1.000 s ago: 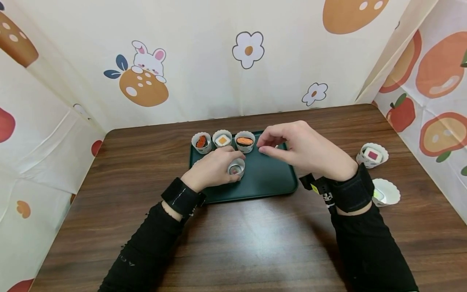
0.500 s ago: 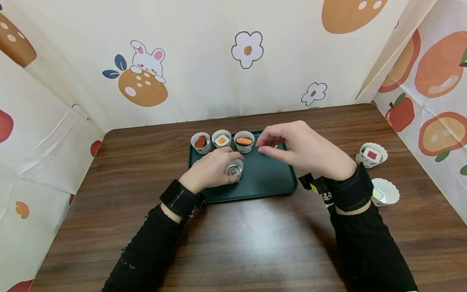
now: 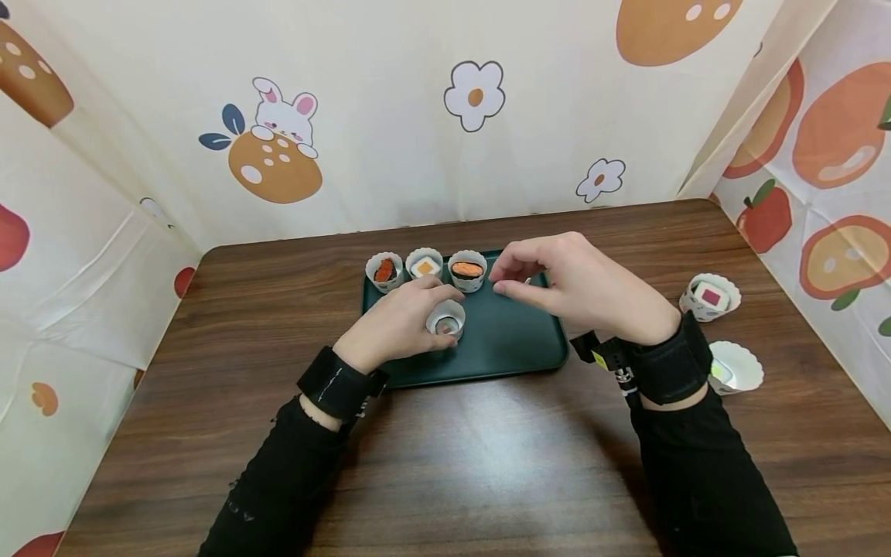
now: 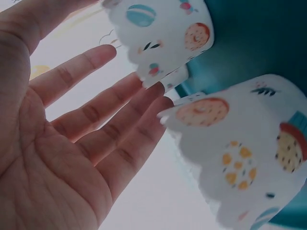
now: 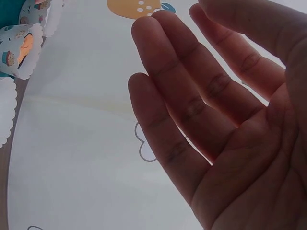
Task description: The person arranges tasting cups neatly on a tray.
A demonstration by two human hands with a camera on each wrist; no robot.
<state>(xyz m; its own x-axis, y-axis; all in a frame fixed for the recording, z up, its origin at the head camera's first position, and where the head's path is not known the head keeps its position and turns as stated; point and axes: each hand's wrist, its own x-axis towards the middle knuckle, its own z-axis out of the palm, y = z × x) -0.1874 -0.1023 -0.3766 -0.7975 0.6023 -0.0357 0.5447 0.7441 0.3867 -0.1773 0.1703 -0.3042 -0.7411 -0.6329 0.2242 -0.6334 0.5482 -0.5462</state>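
My left hand [image 3: 400, 321] grips a white paper baking cup [image 3: 438, 316] by its sides, thumb in front and index finger behind, over the left half of a dark green tray [image 3: 515, 329]. A small round piece [image 3: 446, 328] lies in that cup. In the left wrist view the gripped cup [image 4: 168, 38] shows printed sweets, and a second printed cup [image 4: 240, 158] sits by the outer fingertips; my hand hides this one in the head view. My right hand [image 3: 557, 275] hovers over the tray's right side, fingers loosely bent, nothing visible between them in the right wrist view.
Along the tray's back edge stand cups with red-topped sushi [image 3: 385, 271], a white square piece [image 3: 426, 268] and orange-topped sushi [image 3: 467, 270]. At the table's right are an upright cup [image 3: 710, 297] and a tipped cup [image 3: 739, 367]. Patterned curtains [image 3: 390, 155] enclose the table [image 3: 452, 472].
My left hand has shifted slightly left and back, and the cup in its grip has moved a little left with it. My right hand keeps its place.
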